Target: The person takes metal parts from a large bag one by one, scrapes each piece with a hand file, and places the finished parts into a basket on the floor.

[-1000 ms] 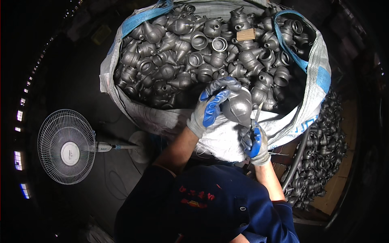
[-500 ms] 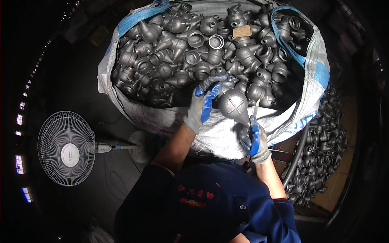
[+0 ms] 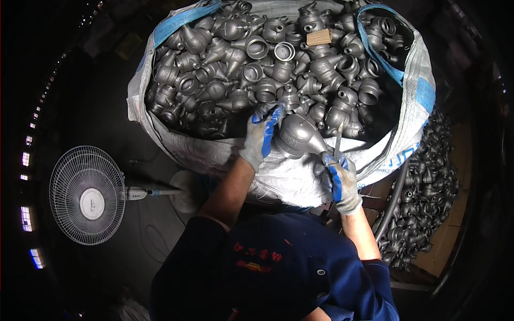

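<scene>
A grey bulb-shaped metal casting (image 3: 297, 135) is held over the near rim of a white bulk bag (image 3: 235, 155). My right hand (image 3: 341, 179), in a grey-white glove with blue coating, is closed round the narrow neck. A thin pointed tool (image 3: 338, 140) sticks up from that same hand; its kind is unclear. My left hand (image 3: 259, 134), gloved alike, bends its fingers and thumb together at the casting's far left side. The exact contact of those fingertips is partly hidden.
Several similar castings (image 3: 214, 91) fill the bag, with a wooden block (image 3: 319, 37) on them. Blue straps (image 3: 184, 24) loop over the rim. A white fan (image 3: 88, 195) stands at left. More castings (image 3: 423, 208) lie in a heap at right, beside a dark bar (image 3: 393, 200).
The casting has turned, so its cross-marked round end no longer faces me and its side shows. My left hand has shifted slightly left, while my right has tilted with the neck.
</scene>
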Demonstrator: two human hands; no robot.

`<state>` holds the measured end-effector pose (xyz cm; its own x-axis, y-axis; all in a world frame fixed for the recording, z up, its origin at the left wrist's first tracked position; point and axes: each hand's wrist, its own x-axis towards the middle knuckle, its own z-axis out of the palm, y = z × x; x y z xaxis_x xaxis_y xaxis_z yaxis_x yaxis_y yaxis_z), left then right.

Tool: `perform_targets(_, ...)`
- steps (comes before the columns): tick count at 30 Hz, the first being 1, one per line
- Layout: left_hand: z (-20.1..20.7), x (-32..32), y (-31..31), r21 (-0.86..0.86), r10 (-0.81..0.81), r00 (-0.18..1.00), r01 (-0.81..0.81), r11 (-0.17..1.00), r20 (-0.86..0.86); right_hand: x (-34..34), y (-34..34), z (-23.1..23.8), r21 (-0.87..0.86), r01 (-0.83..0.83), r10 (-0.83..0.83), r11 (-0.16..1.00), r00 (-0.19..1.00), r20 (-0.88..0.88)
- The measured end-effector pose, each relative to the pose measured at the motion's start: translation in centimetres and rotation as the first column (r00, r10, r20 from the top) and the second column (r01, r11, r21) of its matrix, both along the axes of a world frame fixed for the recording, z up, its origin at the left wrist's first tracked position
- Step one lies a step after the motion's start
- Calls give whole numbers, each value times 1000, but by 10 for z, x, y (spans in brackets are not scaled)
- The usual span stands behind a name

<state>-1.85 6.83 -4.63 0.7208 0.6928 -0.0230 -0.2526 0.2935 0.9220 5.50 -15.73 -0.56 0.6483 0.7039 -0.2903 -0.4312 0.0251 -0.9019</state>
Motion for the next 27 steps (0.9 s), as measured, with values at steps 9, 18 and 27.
perform_targets(9, 4, 4, -5, -94, 18, 1000, -20, 995, -19, -3, 4, -1, 54, 87, -93, 995, 989, 116)
perform_targets(18, 0, 3, -4, -23, -77, 989, 75, 997, -123, -1, 0, 1, -56, -4, 8, 998, 997, 72)
perform_targets(27, -24, -1, -4, 529, -111, 994, 98, 843, -8, 10, -6, -17, 391, 89, 99, 916, 895, -435)
